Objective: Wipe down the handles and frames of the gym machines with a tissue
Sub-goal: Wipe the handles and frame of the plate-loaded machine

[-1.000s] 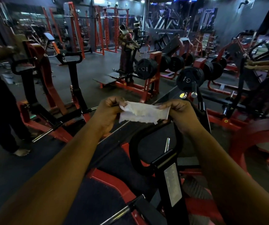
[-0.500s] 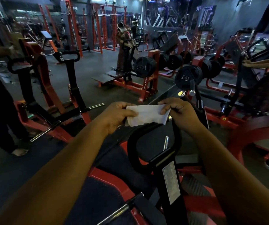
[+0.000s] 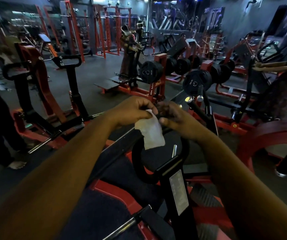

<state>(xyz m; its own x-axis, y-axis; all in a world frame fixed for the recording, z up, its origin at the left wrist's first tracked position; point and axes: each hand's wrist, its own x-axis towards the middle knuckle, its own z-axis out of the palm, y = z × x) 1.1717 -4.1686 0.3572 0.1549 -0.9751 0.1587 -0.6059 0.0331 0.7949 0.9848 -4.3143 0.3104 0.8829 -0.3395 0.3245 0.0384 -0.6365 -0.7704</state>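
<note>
Up front, the left hand (image 3: 135,110) pinches the top edge of the tissue (image 3: 150,134) between thumb and curled fingers, so the sheet hangs down with its lower edge draped over the rim of the black loop handle (image 3: 139,168). The right hand (image 3: 175,116) sits just beside it with fingers loosely curled and thumb out near the tissue's right edge; whether it touches the sheet I cannot tell. Both hands hover above the handle's top, which rises from a black post (image 3: 179,196) with a pale label. Below lie red frame bars (image 3: 115,193) and a dark pad. Open floor (image 3: 94,73) stretches ahead and left, bounded by a red and black machine (image 3: 40,94) on the left and a rack of weight plates (image 3: 151,71) beyond the hands. A person's dark leg and bare foot (image 3: 16,164) stand at the left edge. To the right a big red curved frame (image 3: 267,134) crowds close to the right forearm
</note>
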